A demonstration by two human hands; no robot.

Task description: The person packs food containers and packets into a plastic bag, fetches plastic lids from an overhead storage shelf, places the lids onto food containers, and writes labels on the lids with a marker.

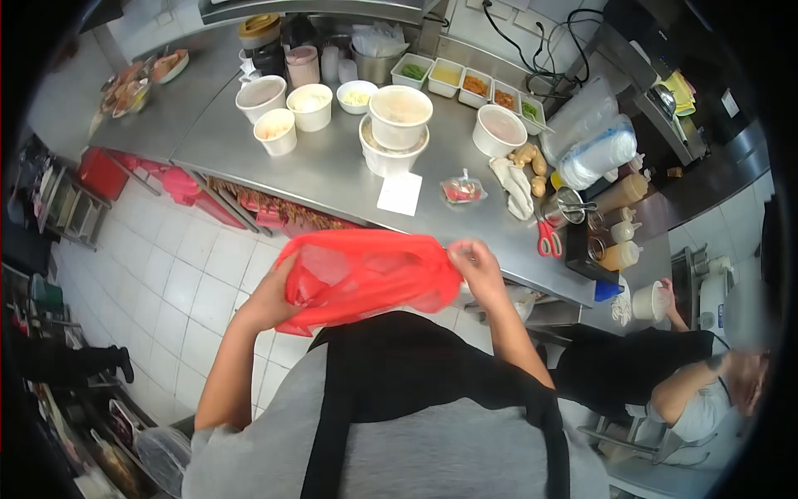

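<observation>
A thin red plastic bag is stretched between my two hands, in front of my black apron. My left hand grips its left side, the fingers partly hidden by the film. At the bag's upper right edge, my right hand pinches the plastic. Beyond the bag, on the steel counter, two lidded white tubs are stacked one on the other. A white paper slip lies just in front of them. To its right is a small clear packet with something red inside.
Several white tubs stand left of the stack. Small trays of toppings line the back. A cloth, red-handled scissors and squeeze bottles are at the right. A co-worker holds a white tub at far right.
</observation>
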